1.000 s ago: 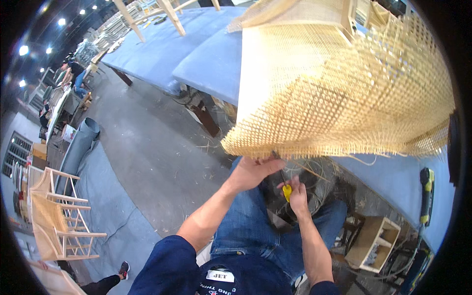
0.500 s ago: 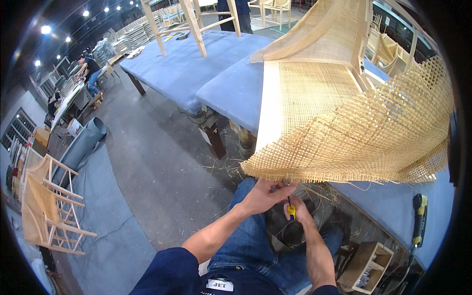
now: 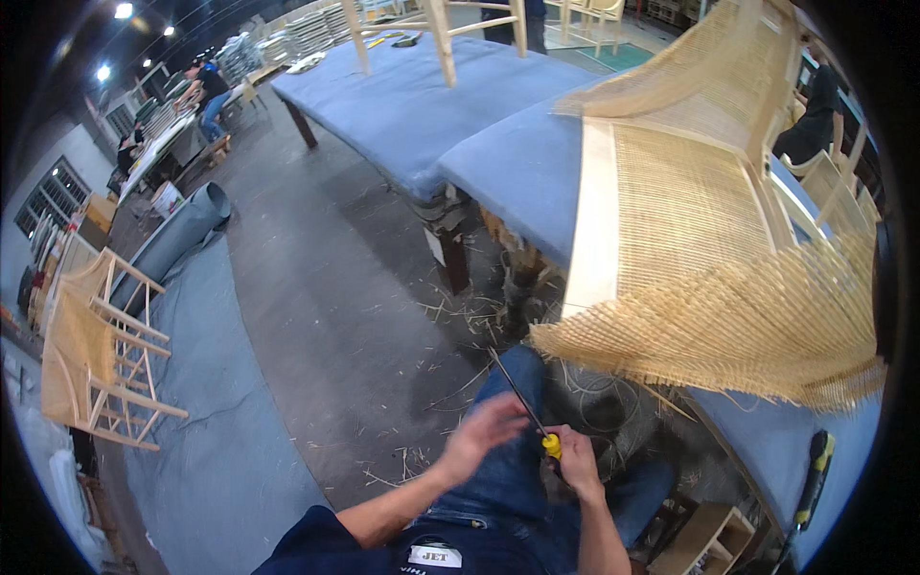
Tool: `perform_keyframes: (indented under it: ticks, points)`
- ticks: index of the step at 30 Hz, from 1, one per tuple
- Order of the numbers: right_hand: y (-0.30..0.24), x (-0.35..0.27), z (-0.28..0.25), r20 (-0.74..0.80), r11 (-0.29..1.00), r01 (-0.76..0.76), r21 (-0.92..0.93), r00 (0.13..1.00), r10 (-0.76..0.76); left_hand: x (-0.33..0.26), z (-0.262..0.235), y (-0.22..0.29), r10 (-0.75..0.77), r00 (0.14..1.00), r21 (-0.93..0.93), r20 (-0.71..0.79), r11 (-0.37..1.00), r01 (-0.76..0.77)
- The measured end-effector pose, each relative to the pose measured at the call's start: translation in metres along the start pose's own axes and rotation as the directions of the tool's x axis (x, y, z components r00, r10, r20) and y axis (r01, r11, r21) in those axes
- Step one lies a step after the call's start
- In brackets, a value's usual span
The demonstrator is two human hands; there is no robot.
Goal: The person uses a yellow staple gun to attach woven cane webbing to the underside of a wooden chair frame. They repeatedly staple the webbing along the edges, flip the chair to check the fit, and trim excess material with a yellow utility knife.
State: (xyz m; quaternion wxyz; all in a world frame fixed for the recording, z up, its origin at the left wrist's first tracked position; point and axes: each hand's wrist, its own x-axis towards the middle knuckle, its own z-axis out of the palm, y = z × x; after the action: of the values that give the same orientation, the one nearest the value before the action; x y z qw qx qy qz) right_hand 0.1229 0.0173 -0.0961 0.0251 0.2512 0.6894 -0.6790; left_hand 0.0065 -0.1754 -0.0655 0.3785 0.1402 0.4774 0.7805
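Observation:
My right hand (image 3: 578, 462) is closed around a screwdriver (image 3: 551, 446) with a yellow and dark handle. Its long thin shaft points up and to the left over my jeans. Close to the shaft is my left hand (image 3: 479, 436), somewhat blurred, its fingers stretched out and holding nothing. Whether it touches the shaft I cannot tell. Beyond my hands, a light wooden chair (image 3: 596, 216) with a woven cane seat lies on the blue padded table (image 3: 517, 177). A loose sheet of cane webbing (image 3: 709, 331) with frayed edges hangs over its near side.
A black-and-yellow tool (image 3: 816, 479) lies on the padded surface at right, above a wooden box (image 3: 704, 541). Cane scraps litter the floor. Another chair (image 3: 96, 364) lies on a grey sheet (image 3: 206, 383) at left, near a large roll (image 3: 182, 230). People work farther back.
Both hands have come down from the frayed cane edge, and the left has opened away from it. The screwdriver's shaft now shows in full. My view has shifted left.

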Motion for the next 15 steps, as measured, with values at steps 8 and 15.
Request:
perform_keyframes:
  ticks: [8,15]
  points:
    - [-0.077,-0.006,0.077,-0.038,0.970,0.239,0.036,0.971,-0.238,0.027,0.010,0.003,0.245,0.954,-0.010,-0.175,0.968,-0.250]
    - [-0.022,-0.033,0.002,-0.088,0.957,0.043,-0.286,0.994,-0.071,0.217,-0.142,0.168,0.595,0.701,0.735,-0.393,0.662,-0.150]
